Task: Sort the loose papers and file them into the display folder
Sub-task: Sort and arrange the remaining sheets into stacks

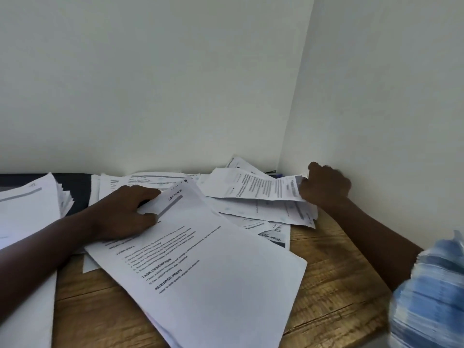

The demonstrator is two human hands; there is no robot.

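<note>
Loose printed papers lie scattered over a wooden table (pixel 326 267) in a wall corner. My left hand (pixel 125 212) grips the top corner of a large sheet headed "SECTION 6" (pixel 208 267) that lies slanted across the middle. My right hand (pixel 325 184) pinches the edge of a curled printed sheet (pixel 253 188) lifted a little above the pile (pixel 263 212) near the corner. At the far left sits a thick stack of sheets (pixel 27 204) on something dark (pixel 77 187) that may be the display folder; I cannot tell.
White walls close off the back and the right side (pixel 376 96). Bare wood shows at the front left (pixel 95 310) and the right. A blurred blue-and-white sleeve (pixel 431 292) fills the lower right corner.
</note>
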